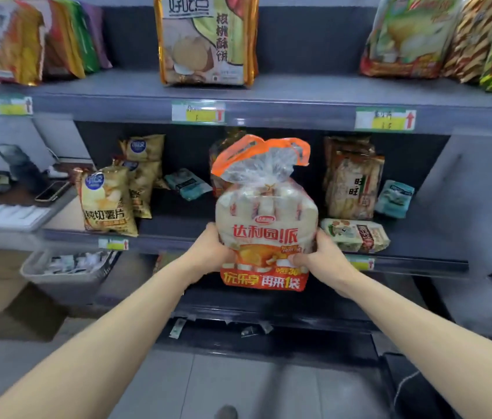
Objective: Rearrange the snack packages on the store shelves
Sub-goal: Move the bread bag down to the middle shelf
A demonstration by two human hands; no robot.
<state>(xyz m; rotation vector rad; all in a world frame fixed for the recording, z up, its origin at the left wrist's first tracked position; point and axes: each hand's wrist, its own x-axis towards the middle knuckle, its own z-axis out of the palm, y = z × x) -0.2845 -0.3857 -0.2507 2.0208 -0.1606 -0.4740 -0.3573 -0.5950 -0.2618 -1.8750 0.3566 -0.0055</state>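
Note:
A big clear bag of small cakes (265, 219), orange at its tied top and along its bottom band, is held upright in front of the middle shelf (420, 263). My left hand (213, 247) grips its lower left side. My right hand (320, 255) grips its lower right side, thumb across the front. The bag's bottom hangs just below the shelf's front edge. Behind it stands a similar orange-topped bag (223, 152), mostly hidden.
Yellow chip bags (107, 204) stand at the shelf's left, rice-cracker packs (352, 182) and a flat pack (355, 235) at the right, teal packets (187, 184) between. The upper shelf holds a walnut-biscuit bag (205, 40) and other snacks. A grey basket (66, 273) sits low left.

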